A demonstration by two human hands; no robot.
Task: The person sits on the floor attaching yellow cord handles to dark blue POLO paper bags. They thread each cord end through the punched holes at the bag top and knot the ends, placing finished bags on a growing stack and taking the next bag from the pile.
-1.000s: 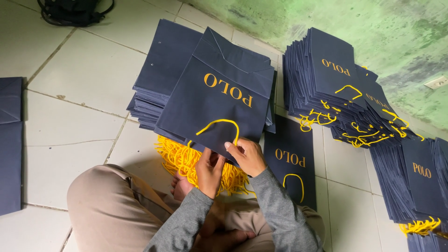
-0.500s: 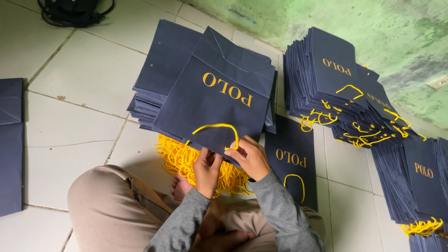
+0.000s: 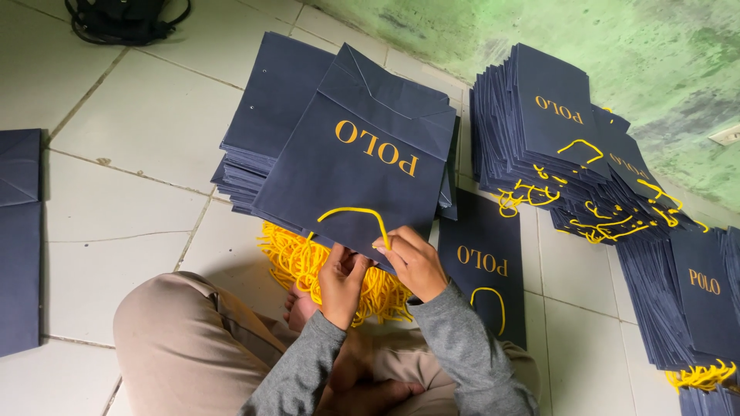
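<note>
Currently, both hands work at the near edge of a navy paper bag (image 3: pixel 362 166) lying atop a floor stack: right hand (image 3: pixel 415 262) pinches its yellow cord handle (image 3: pixel 356 213); left hand (image 3: pixel 341 279) grips the bag's edge.

Clad in long grey knit sleeves, ribbed snug at the wrists just behind the left hand (image 3: pixel 341 283) and right hand (image 3: pixel 416 262). Below them, loose khaki trousers, creased at the knee; bare feet.
</note>
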